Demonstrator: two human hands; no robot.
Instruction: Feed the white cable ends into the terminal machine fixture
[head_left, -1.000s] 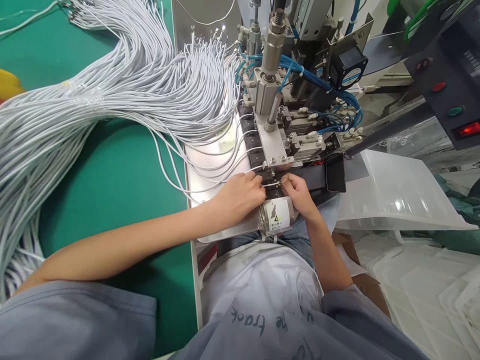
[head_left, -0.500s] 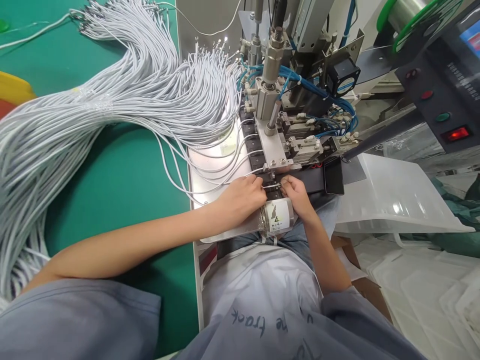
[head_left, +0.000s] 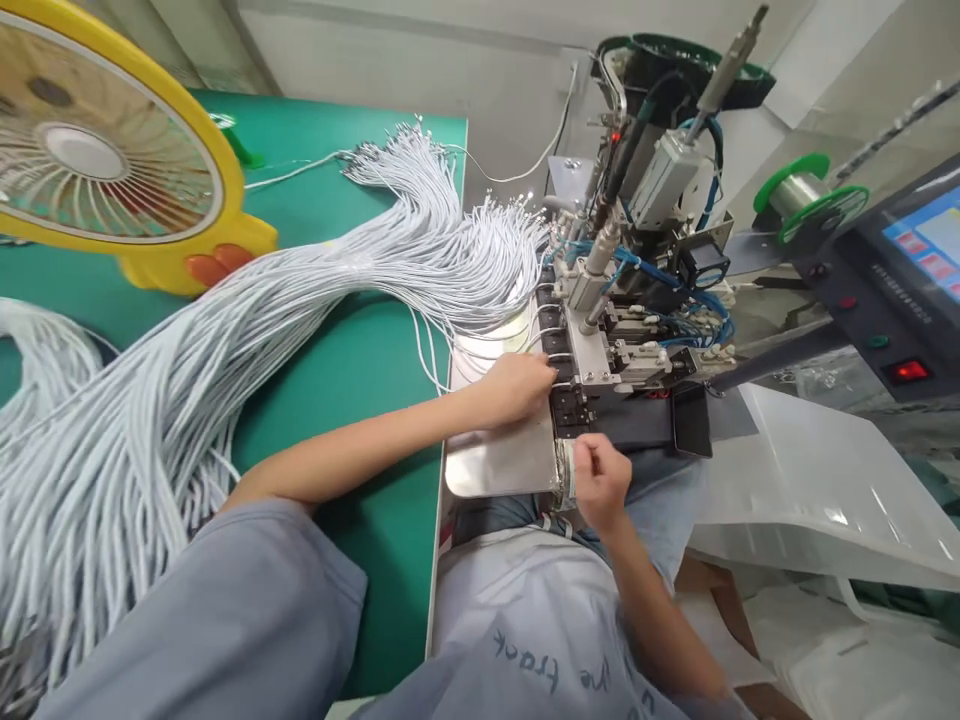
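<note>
My left hand (head_left: pixel 517 388) is closed, its fingertips at the black slotted track (head_left: pixel 571 412) along the machine's front. What its fingers hold, if anything, is hidden. My right hand (head_left: pixel 602 478) is curled into a fist in front of the track, beside a labelled, tape-wrapped piece (head_left: pixel 568 470) that it partly covers. Nothing can be made out inside the fist. White cables (head_left: pixel 427 270) lie in a thick bundle left of the machine, several running into the track beyond my left hand. A metal plate (head_left: pixel 499 465) lies under my left wrist.
The machine (head_left: pixel 592 290), with metal cylinders and blue hoses, stands just beyond my hands. A yellow fan (head_left: pixel 225 230) is on the green table (head_left: pixel 367 400). At right are a control box (head_left: pixel 870 300), a wire spool (head_left: pixel 799 205) and a translucent sheet (head_left: pixel 832 470).
My head view has shifted, bringing the fan into sight. My right hand has left the white cable at the track and drawn back toward me. My left hand has moved farther along the track.
</note>
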